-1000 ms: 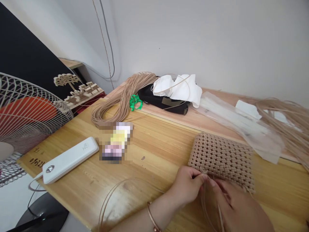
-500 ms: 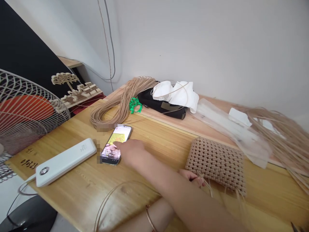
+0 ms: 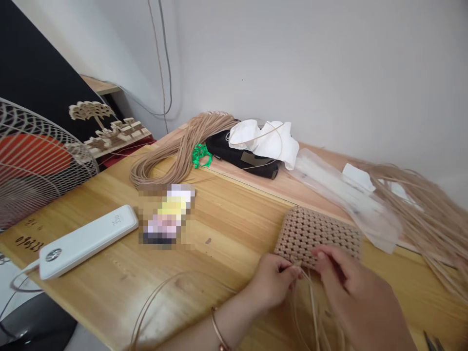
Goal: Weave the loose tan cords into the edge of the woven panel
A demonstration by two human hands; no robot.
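A tan woven cord mat (image 3: 314, 231) lies flat on the wooden table (image 3: 234, 219). My left hand (image 3: 272, 285), with a bracelet at the wrist, pinches loose cord strands at the mat's near left corner. Just to its right, my right hand (image 3: 353, 292) rests on the mat's near edge with its fingers curled round the same cord strands (image 3: 310, 312), which trail toward me. A phone (image 3: 166, 219) lies further left, with nobody touching it.
A white power bank (image 3: 86, 241) sits at the left by a fan (image 3: 32, 161). At the back are a cord bundle (image 3: 179, 153), a black pouch (image 3: 239, 151) under white cloth, clear plastic (image 3: 347, 195) and loose strands (image 3: 427, 214). A cord loop (image 3: 161, 297) overhangs the near edge.
My right hand reached across to the phone half a second ago and has come back to the mat's near edge. My left hand stayed pinching at the mat's corner.
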